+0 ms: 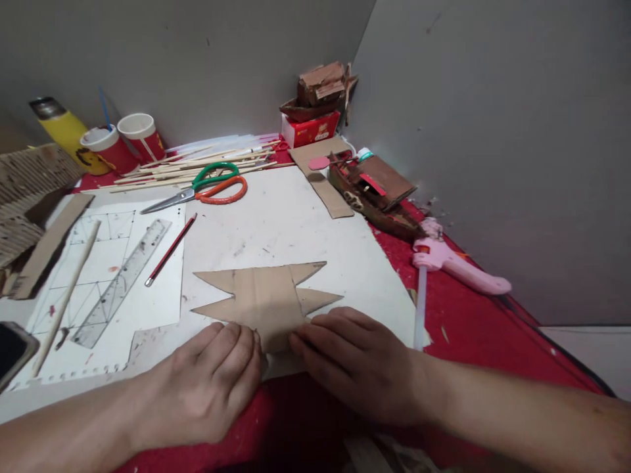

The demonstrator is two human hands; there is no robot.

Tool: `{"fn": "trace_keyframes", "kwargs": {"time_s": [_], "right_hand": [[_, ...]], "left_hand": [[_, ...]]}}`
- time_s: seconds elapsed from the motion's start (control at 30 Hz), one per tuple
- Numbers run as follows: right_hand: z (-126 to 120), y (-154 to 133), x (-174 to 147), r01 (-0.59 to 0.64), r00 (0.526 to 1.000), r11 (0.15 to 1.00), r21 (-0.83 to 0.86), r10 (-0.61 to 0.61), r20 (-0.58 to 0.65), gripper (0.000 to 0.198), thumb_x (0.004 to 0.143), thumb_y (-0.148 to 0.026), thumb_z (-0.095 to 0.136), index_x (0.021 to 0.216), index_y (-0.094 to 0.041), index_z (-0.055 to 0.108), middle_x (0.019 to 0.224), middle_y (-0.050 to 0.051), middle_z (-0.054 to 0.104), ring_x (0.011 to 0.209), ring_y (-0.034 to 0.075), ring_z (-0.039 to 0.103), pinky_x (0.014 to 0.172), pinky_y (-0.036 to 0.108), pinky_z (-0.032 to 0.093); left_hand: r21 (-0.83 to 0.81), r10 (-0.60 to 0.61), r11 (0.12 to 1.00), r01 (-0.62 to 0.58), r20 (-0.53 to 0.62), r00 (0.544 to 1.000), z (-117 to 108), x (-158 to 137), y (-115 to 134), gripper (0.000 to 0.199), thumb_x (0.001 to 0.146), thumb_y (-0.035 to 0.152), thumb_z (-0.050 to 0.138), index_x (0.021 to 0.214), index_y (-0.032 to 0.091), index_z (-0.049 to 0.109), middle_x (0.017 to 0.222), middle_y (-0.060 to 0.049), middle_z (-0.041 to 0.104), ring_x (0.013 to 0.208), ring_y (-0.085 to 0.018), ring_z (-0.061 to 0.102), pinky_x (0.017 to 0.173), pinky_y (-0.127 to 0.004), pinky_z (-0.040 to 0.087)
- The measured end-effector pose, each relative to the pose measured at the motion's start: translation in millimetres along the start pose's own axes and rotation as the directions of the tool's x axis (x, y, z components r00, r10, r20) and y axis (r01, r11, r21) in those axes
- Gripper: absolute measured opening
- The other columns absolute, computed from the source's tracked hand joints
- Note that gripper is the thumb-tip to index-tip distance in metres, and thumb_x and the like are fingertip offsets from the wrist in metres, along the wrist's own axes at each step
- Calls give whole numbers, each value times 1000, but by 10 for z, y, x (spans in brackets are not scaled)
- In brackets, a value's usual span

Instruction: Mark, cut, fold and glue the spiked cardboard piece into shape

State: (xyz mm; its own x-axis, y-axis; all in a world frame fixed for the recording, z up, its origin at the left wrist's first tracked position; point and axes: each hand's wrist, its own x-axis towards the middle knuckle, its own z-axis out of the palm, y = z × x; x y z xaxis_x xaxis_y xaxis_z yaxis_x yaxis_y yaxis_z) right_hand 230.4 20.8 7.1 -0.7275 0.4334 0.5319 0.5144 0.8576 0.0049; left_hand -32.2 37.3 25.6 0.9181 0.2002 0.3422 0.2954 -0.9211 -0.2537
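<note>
A cut piece of brown cardboard (pixel 266 292) with two pointed tips on each side lies on the white board (pixel 236 230) in front of me. My left hand (pixel 217 374) is closed on the near left edge of the cardboard, fingers curled. On the near right edge, my right hand (pixel 355 361) pinches the same piece between thumb and fingers. The part of the cardboard under both hands is hidden. Beyond it lie scissors (pixel 217 184) with green and orange handles. A red and black pencil (pixel 171 249) rests to the left, beside a clear ruler (pixel 123 282).
A paper sheet with drawn lines (pixel 162 289) lies on the left, with a wooden stick (pixel 69 295) across it. A pink glue gun (pixel 458 266) sits at right near a cardboard boat (pixel 374 197). Paper cups (pixel 142 138), a yellow bottle (pixel 69 135) and thin sticks (pixel 197 164) stand or lie behind.
</note>
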Motion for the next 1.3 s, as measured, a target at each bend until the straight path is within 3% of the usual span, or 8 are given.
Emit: {"fn": "trace_keyframes", "kwargs": {"time_s": [0.27,0.63,0.8,1.03,1.3], "right_hand": [[-9,-64,93,-17,999,1000,-12,17,36,30,99,-6,43,96,-6,72,91,13,76,80,23,67,68,37,54],[4,-43,65,-7,999,999,36,5,50,23,97,-5,50,100,-5,72,93,14,75,84,25,67,71,38,56],[-1,-37,83,1,998,999,45,-4,69,23,96,-4,49,102,-4,72,95,14,74,84,25,66,70,39,56],[-2,-53,80,-12,997,999,33,9,81,27,97,-6,46,106,-4,72,100,16,75,90,27,67,74,41,58],[-17,-33,77,29,996,1000,6,-29,88,36,98,-4,39,102,-5,74,104,15,78,93,27,71,80,40,58]], "left_hand": [[-11,-32,999,33,64,997,-86,-52,86,32,91,5,41,114,-2,62,112,-22,71,103,-35,67,84,-45,57],[-41,-84,995,90,122,989,-212,-259,62,32,92,5,42,117,-4,60,115,-27,68,98,-37,66,79,-46,56],[-55,-92,993,100,128,988,-160,-201,64,33,94,6,41,118,-3,60,120,-28,67,100,-35,68,81,-45,58],[-58,-69,996,74,89,994,-133,-91,39,29,93,5,39,109,0,62,106,-25,73,94,-33,69,78,-42,58],[-2,-56,998,58,184,981,-156,-62,61,35,89,5,39,117,0,59,112,-24,71,98,-35,68,81,-45,55]]}}
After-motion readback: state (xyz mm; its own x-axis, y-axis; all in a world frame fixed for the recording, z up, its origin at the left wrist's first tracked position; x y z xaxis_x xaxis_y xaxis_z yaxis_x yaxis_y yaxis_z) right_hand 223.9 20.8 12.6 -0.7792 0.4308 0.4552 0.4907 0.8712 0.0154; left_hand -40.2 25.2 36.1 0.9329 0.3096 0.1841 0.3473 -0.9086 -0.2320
